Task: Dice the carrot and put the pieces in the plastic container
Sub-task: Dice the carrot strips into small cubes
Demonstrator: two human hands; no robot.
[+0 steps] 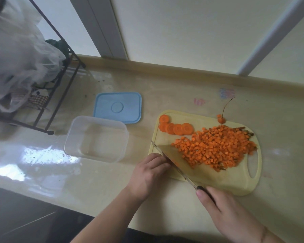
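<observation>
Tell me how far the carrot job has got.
Mostly diced: a big pile of carrot cubes lies on the cutting board. In hand: the right hand holds the knife, the left hand beside its blade. Left: five carrot slices to dice, and the plastic container holds nothing.

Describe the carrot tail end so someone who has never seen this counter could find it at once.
Start at the pale yellow cutting board on the right of the counter. At its far edge, beyond the heap of diced carrot, sits the carrot tail end. It is the only piece with a thin dark root strand curving up from it, and it sits apart from the round carrot slices to its left.
</observation>
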